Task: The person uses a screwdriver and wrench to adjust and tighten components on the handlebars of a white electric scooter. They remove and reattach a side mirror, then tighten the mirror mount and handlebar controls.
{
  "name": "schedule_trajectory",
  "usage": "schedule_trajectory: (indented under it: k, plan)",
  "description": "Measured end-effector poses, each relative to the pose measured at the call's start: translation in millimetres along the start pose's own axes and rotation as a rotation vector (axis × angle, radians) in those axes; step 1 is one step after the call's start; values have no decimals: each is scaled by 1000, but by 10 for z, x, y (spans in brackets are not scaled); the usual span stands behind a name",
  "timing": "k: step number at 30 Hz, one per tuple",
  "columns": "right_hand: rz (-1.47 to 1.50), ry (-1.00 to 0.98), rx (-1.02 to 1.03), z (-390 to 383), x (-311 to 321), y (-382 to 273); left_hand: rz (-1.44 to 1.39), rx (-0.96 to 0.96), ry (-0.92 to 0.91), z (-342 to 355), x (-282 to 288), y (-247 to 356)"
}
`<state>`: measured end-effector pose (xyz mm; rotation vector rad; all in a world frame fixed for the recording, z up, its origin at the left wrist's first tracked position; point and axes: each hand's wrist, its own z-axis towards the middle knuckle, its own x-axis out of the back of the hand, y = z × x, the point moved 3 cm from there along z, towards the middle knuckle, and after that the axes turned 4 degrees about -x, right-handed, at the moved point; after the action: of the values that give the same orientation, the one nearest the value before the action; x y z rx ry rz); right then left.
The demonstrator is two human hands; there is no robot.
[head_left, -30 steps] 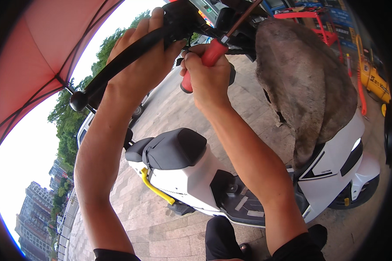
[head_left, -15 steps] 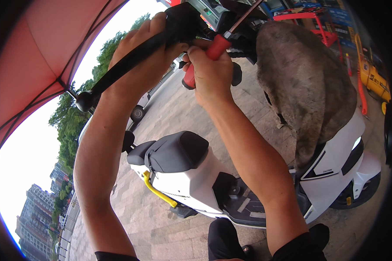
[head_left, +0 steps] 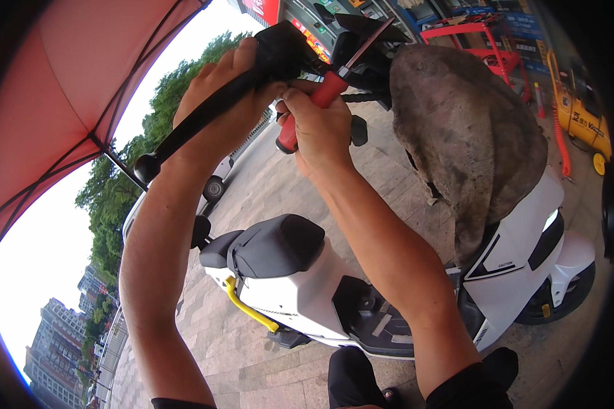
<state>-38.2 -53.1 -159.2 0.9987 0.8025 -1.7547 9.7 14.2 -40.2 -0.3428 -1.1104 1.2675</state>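
My right hand is closed around the red handle of a screwdriver, its metal shaft slanting up and right. My left hand wraps a black handlebar housing at the upper middle. A long black brake lever with a ball end crosses in front of that hand and wrist. The two hands nearly meet below the housing, and the left fingertips are partly hidden there. A stained grey-brown cloth drapes over the front of the white scooter, right of my right hand.
The scooter's black seat and yellow side rail lie below my arms. Behind the cloth stand a red cart and a yellow air compressor with a red coiled hose. A red canopy hangs at the upper left over paving.
The view has shifted slightly, with the scooter a little lower in it. My right hand and the screwdriver sit slightly lower and further left. Both grips look the same.
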Motion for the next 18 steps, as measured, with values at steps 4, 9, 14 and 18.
schedule_trajectory:
  k: [4, 9, 14, 18]
  plan:
    - [48, 17, -6, -14, -15, 15, -5, 6, 0, -6, 0, -3]
    - [101, 52, -33, -44, -41, 46, 12, 7, -2, -10, 7, -3]
    - [127, 27, -17, -56, -68, 63, -22, -20, -15, -5, 12, -4]
    - [170, 40, -21, -72, -79, 80, -28, -12, -20, -1, 15, -3]
